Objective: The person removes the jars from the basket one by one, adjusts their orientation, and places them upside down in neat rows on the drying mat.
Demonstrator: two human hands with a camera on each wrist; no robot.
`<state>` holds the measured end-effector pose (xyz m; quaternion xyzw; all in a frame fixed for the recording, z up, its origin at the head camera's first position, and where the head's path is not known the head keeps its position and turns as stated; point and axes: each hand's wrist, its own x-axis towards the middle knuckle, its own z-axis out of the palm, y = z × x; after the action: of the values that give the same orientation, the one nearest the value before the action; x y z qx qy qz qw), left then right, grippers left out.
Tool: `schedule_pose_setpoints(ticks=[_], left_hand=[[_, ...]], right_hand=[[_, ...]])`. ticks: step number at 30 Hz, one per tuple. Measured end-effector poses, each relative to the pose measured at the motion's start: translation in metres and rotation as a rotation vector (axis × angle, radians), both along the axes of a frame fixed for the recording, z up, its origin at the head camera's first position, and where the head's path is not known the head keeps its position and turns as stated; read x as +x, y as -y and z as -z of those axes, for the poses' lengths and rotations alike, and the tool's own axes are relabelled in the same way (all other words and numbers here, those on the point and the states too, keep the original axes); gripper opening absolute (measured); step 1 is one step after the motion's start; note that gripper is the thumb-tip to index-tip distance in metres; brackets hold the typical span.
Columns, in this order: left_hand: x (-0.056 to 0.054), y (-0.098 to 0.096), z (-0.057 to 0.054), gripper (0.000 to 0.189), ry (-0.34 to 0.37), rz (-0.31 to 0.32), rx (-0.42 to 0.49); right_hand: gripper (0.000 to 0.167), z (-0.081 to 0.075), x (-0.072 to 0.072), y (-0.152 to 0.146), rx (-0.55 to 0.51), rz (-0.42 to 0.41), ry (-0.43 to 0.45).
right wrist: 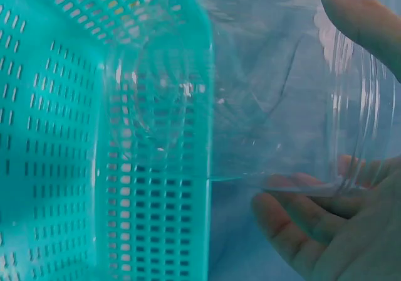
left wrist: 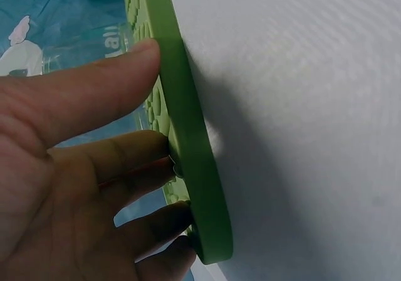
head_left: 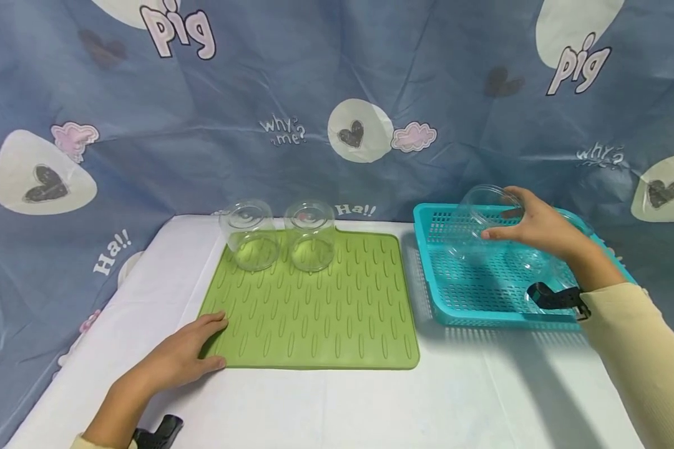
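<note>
My right hand (head_left: 539, 224) grips a clear plastic cup (head_left: 474, 218) by its ridged rim end, the thumb on one side and fingers on the other. The cup is tilted above the turquoise basket (head_left: 439, 305), its far end over the basket in the right wrist view. My left hand (head_left: 182, 352) rests at the front left corner of the green ribbed mat (head_left: 326, 318), with thumb and fingertips touching its edge. Two more clear cups, a left one (head_left: 251, 240) and a right one (head_left: 310, 240), stand side by side at the mat's back left.
More clear plastic cups (head_left: 528, 255) lie in the right part of the basket, partly hidden by my right arm. A white cloth (head_left: 326, 405) covers the table. Behind everything hangs a blue printed curtain (head_left: 314, 75), close to the basket's back edge.
</note>
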<state>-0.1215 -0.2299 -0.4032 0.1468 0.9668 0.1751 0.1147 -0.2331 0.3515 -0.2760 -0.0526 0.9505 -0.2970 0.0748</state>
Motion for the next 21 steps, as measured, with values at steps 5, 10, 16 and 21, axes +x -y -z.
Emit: schedule_pose_setpoints(ticks=[5,10,16,21], left_hand=[[0.000,0.000,0.001,0.072,-0.004,-0.001,-0.007],[-0.001,0.000,0.002,0.072,-0.013,0.003,-0.008],[0.001,0.000,0.001,0.070,-0.023,-0.001,-0.002],[0.001,0.001,0.002,0.072,-0.025,0.000,-0.006]], right_hand=[[0.113,-0.009,0.005,0.015,0.007,-0.020,-0.072],[0.116,-0.021,0.014,0.032,-0.034,-0.052,-0.170],[0.116,-0.029,0.023,0.054,-0.089,-0.084,-0.222],[0.111,-0.033,0.029,0.073,-0.126,-0.130,-0.264]])
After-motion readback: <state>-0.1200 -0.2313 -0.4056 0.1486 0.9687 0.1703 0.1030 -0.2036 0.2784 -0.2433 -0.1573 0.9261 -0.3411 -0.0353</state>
